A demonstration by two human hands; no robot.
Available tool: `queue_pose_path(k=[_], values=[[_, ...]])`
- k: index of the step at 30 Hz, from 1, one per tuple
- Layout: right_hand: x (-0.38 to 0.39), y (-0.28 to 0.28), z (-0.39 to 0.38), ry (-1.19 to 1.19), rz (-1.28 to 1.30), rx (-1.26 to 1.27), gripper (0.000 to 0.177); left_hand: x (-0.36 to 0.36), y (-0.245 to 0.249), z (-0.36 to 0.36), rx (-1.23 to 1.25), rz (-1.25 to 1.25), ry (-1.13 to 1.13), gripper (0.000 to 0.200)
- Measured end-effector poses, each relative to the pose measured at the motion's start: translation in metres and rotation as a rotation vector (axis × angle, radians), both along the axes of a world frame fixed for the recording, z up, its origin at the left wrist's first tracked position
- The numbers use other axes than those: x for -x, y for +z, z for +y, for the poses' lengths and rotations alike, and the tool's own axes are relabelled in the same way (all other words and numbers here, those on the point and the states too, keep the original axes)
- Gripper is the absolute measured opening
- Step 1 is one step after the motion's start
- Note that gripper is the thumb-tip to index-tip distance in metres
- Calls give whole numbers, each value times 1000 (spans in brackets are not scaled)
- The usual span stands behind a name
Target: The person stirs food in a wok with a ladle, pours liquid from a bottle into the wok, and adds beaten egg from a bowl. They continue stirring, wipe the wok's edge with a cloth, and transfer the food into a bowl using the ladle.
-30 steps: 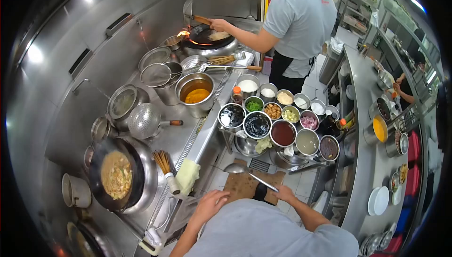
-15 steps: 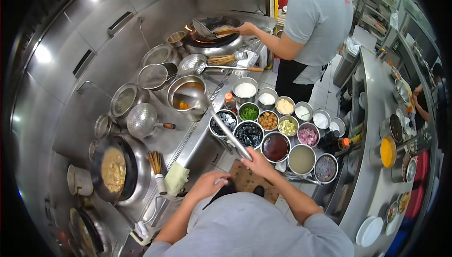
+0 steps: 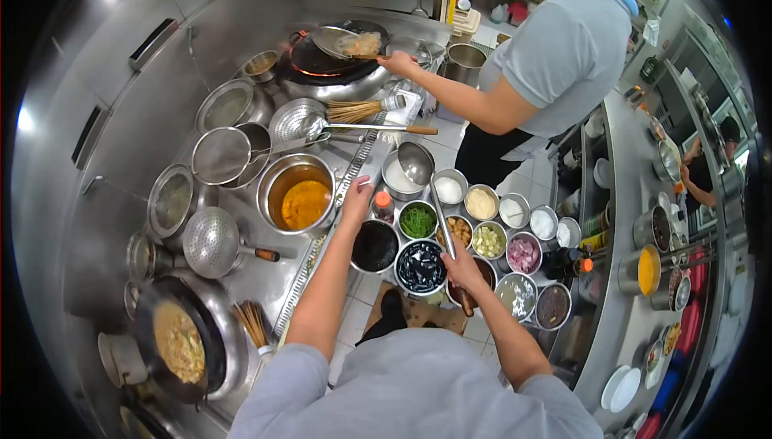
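My right hand [image 3: 464,272] is closed around the handle of a metal ladle [image 3: 416,164]. The ladle's bowl is up over a tin of white granules [image 3: 396,175]. Stretched forward, my left hand [image 3: 355,202] has its fingers extended and holds nothing visible. It is between a steel pot of orange-yellow liquid [image 3: 306,204] and a bottle with an orange cap [image 3: 383,199]. Around the ladle handle are tins of chopped green herbs [image 3: 418,220], brown cubes [image 3: 460,231] and dark glossy liquid [image 3: 420,266].
A co-worker [image 3: 555,53] at the back lifts food in a strainer over a flaming wok [image 3: 330,61]. Another wok [image 3: 181,342] with soupy food sits at left. Strainers, including a perforated one [image 3: 211,242], cover the steel counter. Shelving [image 3: 595,198] stands at right.
The ladle has moved from the steel pot to above the white granules. My left hand has reached forward beside the pot. The co-worker's strainer now holds food. The view has shifted.
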State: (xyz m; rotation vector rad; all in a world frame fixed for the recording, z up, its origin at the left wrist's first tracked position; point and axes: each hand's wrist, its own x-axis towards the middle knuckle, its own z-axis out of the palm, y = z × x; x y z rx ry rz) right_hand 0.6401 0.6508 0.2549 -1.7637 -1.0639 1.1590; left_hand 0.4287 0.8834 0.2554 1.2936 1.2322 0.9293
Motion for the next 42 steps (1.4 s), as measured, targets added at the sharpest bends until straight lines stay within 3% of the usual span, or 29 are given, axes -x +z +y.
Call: queue_pose_path(k=[1, 2, 3, 6, 9, 10, 11, 13, 17, 24, 27, 29, 32, 33, 37, 39, 42], values=[[1, -12, 6, -19, -68, -33, 56, -4, -14, 20, 119, 54, 1, 36], [11, 31, 14, -2, -22, 254, 61, -9, -33, 37, 134, 37, 39, 36], [7, -23, 13, 9, -211, -49, 66, -13, -51, 54, 143, 38, 34, 36], [21, -22, 22, -1, -156, 60, 69, -16, -108, 91, 306, 125, -187, 37], [31, -23, 26, 29, -317, -70, 71, -26, -113, 98, 480, 160, -381, 35], [37, -25, 30, 5, -464, -278, 73, -28, -116, 98, 426, 129, -443, 31], [40, -27, 32, -1, -455, -260, 73, -29, -124, 99, 444, 136, -451, 31], [46, -23, 31, 58, -447, 21, 74, -29, -125, 96, 509, -41, -531, 27], [57, -29, 29, 86, -481, -30, 77, -32, -123, 95, 533, -81, -580, 27], [44, 3, 28, 114, -224, 107, 76, -36, -102, 86, 540, -88, -528, 22], [18, -12, 22, 168, -187, 52, 76, -34, -101, 90, 535, -29, -473, 20], [-2, 35, 37, 152, 63, 332, 75, -35, -106, 94, 545, -4, -433, 20], [-22, 37, 42, 53, 477, 358, 75, -34, -116, 100, 481, 23, -406, 24], [-20, 32, 42, 57, 474, 357, 75, -34, -117, 101, 478, 21, -403, 24], [1, 7, 33, 37, 204, 297, 76, -32, -115, 101, 461, 110, -452, 27], [14, -37, 25, 96, -467, -256, 76, -31, -110, 95, 479, 140, -487, 28], [34, -24, 26, 101, -461, -99, 78, -29, -111, 90, 574, -97, -557, 27]])
